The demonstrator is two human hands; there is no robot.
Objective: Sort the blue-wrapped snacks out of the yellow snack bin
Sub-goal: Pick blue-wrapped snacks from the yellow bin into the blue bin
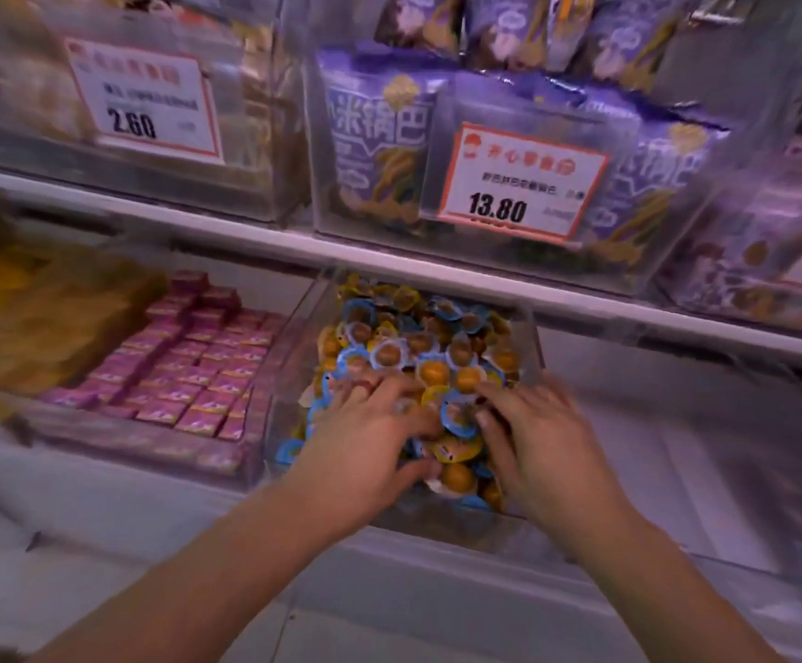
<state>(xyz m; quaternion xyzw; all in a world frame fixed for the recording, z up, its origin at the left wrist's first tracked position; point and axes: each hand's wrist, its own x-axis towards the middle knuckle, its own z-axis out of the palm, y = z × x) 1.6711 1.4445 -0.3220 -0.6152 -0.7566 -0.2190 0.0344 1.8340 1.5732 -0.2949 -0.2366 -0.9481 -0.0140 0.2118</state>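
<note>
A clear plastic bin [528, 327] on the lower shelf holds a heap of small round snacks, some in yellow wrappers [432, 370], some in blue wrappers [456, 416]. Both my hands are inside the front of the bin, on top of the heap. My left hand [365, 433] lies with fingers spread over the snacks, thumb curled below. My right hand [538, 437] rests to its right, fingertips touching a blue-wrapped snack between the hands. The frame is blurred, so I cannot tell whether either hand pinches a snack.
Left of the bin lies a tray of pink boxed sweets [188, 366], and further left yellow packets [40, 318]. The upper shelf [265, 236] carries clear bins of purple snack bags [380, 136] with price tags [518, 184]. A white ledge [437, 581] runs below.
</note>
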